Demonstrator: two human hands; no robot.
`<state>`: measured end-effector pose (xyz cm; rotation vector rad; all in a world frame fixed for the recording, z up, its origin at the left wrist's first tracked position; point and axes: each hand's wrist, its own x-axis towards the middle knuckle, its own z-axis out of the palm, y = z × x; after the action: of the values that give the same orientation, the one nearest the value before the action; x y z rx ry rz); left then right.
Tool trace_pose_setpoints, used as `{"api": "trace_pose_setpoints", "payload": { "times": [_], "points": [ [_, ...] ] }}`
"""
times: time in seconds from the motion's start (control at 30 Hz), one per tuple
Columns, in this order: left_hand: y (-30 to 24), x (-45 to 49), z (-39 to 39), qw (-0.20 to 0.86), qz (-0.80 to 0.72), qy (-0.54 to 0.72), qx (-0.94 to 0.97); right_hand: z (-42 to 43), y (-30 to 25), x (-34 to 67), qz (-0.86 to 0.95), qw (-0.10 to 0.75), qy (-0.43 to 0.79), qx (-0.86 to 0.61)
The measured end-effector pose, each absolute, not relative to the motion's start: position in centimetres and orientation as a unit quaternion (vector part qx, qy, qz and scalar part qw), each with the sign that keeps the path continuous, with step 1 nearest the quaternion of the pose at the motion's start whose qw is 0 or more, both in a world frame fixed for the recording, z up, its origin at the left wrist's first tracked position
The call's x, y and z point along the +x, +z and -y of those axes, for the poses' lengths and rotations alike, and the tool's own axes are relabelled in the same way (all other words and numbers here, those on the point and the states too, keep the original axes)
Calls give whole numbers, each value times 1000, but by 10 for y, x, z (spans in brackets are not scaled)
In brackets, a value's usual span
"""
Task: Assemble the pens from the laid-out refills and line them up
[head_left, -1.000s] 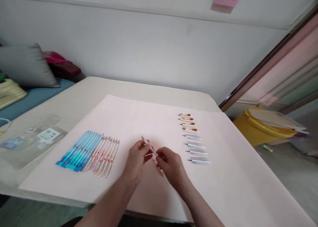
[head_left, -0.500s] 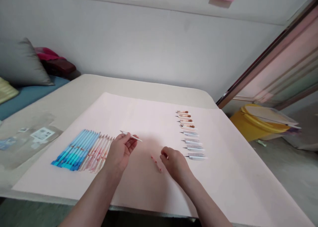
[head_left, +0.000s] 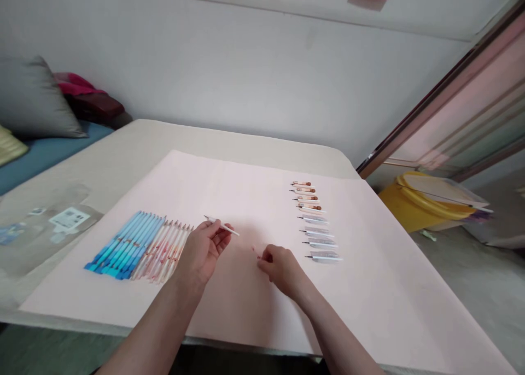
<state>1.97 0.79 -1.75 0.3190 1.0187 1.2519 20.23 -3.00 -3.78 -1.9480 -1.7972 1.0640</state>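
Observation:
Between the thumb and fingers of my left hand (head_left: 208,248) is a slim white pen refill (head_left: 226,228), its dark tip pointing up and left. My right hand (head_left: 281,268) has its fingers closed on a pink-patterned pen barrel (head_left: 255,251); most of the barrel is hidden behind the fingers. Just left of my left hand lie pink-and-white pens (head_left: 158,255) in a row, partly covered by the wrist. Beside them are several blue pens (head_left: 123,246), packed close together.
A column of refills with brown-and-beige pieces (head_left: 307,198) and greyish clear pieces (head_left: 322,244) lies on the right of the pale sheet (head_left: 229,178). Clear plastic packaging (head_left: 49,227) is at the left. A yellow bin (head_left: 406,203) stands beyond the table's right edge.
My right hand has moved slightly left and down and taken hold of the pink-patterned barrel that lay on the sheet. My left hand keeps the refill, a little further right.

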Motion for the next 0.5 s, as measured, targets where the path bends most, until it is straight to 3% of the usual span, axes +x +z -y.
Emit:
{"api": "trace_pose_setpoints", "payload": {
  "times": [0.1, 0.2, 0.5],
  "points": [
    [-17, 20, -8, 681, -456, 556, 140, 27, -31, 207, 512, 257, 547, -611],
    [-18, 21, -7, 686, -456, 550, 137, 26, -24, 208, 432, 333, 649, -530],
    [-21, 20, -8, 687, -458, 544, 146, 27, -25, 207, 331, 402, 723, -454]
  ]
}}
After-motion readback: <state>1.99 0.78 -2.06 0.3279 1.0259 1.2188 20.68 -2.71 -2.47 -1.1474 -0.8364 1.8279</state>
